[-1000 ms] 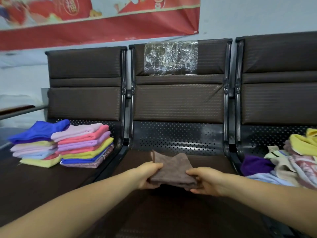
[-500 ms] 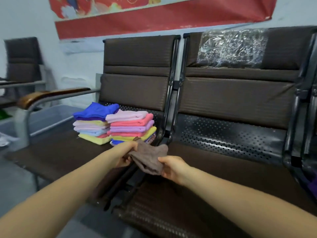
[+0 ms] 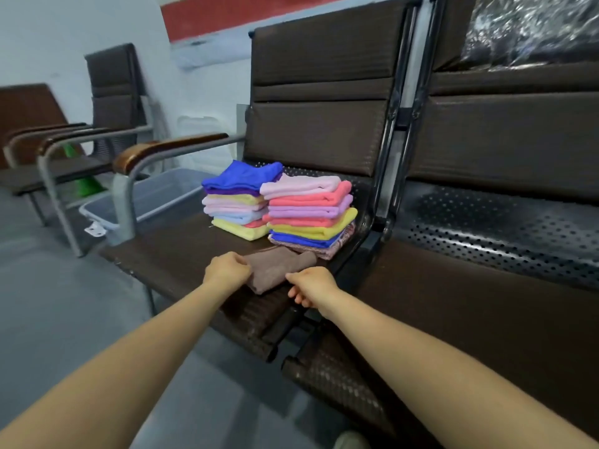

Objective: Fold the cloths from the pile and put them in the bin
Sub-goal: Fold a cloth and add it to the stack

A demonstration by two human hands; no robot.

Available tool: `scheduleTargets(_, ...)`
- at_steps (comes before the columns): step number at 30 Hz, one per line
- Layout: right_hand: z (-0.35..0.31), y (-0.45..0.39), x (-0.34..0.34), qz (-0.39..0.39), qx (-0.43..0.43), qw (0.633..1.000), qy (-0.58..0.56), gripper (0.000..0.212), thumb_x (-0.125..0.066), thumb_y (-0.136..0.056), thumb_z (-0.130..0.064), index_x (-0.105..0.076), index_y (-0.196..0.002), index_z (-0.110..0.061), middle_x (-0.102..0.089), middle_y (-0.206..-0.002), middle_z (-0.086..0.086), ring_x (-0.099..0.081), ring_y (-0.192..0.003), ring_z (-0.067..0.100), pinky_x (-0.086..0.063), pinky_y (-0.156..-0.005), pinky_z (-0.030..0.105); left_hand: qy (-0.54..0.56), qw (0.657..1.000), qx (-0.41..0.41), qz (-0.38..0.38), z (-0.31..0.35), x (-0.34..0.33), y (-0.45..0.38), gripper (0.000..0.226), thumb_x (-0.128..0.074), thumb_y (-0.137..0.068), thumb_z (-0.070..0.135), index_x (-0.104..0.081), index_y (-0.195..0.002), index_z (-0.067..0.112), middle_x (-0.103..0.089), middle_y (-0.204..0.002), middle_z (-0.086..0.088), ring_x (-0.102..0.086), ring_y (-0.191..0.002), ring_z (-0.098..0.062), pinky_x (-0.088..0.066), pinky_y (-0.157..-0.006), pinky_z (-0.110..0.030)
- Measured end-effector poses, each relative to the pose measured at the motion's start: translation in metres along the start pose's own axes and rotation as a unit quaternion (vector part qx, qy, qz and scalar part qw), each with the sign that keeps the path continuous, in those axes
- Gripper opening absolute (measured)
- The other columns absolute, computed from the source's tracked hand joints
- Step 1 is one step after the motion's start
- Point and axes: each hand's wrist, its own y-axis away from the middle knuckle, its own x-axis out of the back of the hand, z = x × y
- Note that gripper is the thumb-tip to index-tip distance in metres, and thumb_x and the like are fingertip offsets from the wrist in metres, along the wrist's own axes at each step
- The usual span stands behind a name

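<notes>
Two stacks of folded cloths (image 3: 278,205) sit on the brown bench (image 3: 168,254), a grey bin (image 3: 152,199) beside it. Folded brown cloth (image 3: 275,267) lies before them, left hand (image 3: 228,270) gripping its edge, right hand (image 3: 309,285) loosely curled, touching it.

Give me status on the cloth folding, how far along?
Done: two stacks of folded cloths sit on the seat. In hand: a folded brown cloth lies before them, left hand on it, right hand beside it. Left: the grey bin shows no cloths inside; the unfolded pile is out of view.
</notes>
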Motion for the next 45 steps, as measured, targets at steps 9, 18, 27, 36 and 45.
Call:
scheduleTargets(9, 0.009, 0.086, 0.123, -0.038, 0.055, 0.998, 0.004, 0.022, -0.047, -0.1, -0.023, -0.062, -0.091, -0.01, -0.061, -0.069, 0.003, -0.052, -0.052, 0.009, -0.037, -0.045, 0.016, 0.043, 0.98, -0.187, 0.049, 0.088, -0.026, 0.067, 0.011, -0.058, -0.085, 0.03, -0.063, -0.08, 0.022, -0.065, -0.086, 0.0, -0.062, -0.091, -0.022, -0.045, -0.074, -0.03)
scheduleTargets(18, 0.064, 0.198, 0.331, 0.22, 0.022, 0.973, 0.06, 0.023, -0.045, -0.1, -0.018, -0.064, -0.089, -0.01, -0.061, -0.068, 0.003, -0.052, -0.045, 0.005, -0.035, -0.041, 0.016, 0.129, 0.926, -0.302, -0.185, 0.268, -0.11, 0.189, 0.035, -0.052, -0.094, 0.04, -0.068, -0.085, 0.011, -0.062, -0.075, -0.004, -0.056, -0.065, -0.018, -0.041, -0.062, -0.027)
scheduleTargets(27, 0.124, 0.306, 0.487, 0.455, -0.027, 0.885, 0.093, 0.032, -0.043, -0.1, -0.019, -0.062, -0.077, -0.009, -0.057, -0.064, 0.007, -0.054, -0.048, 0.012, -0.035, -0.042, 0.018, 0.156, 0.862, -0.287, -0.388, 0.378, -0.204, 0.339, 0.026, -0.048, -0.095, 0.027, -0.058, -0.073, 0.019, -0.051, -0.067, 0.002, -0.044, -0.052, -0.011, -0.035, -0.046, -0.02)
scheduleTargets(36, 0.215, 0.403, 0.583, 0.577, -0.321, 0.713, 0.236, 0.082, -0.058, -0.085, -0.058, -0.033, -0.143, -0.005, -0.038, -0.143, 0.019, -0.035, -0.132, 0.036, -0.034, -0.106, 0.044, 0.202, 0.823, -0.207, -0.489, 0.41, -0.254, 0.404, 0.022, -0.045, -0.096, 0.02, -0.06, -0.081, 0.014, -0.05, -0.068, -0.002, -0.039, -0.051, -0.014, -0.032, -0.049, -0.021)
scheduleTargets(45, 0.21, 0.412, 0.593, 0.627, -0.084, 0.775, -0.008, 0.058, -0.063, -0.087, -0.044, -0.057, -0.125, -0.001, -0.061, -0.117, 0.013, -0.055, -0.099, 0.027, -0.042, -0.085, 0.034, 0.2, 0.806, -0.186, -0.526, 0.408, -0.266, 0.409, 0.017, -0.05, -0.094, 0.023, -0.064, -0.088, 0.015, -0.053, -0.077, -0.001, -0.045, -0.056, -0.013, -0.038, -0.049, -0.02)
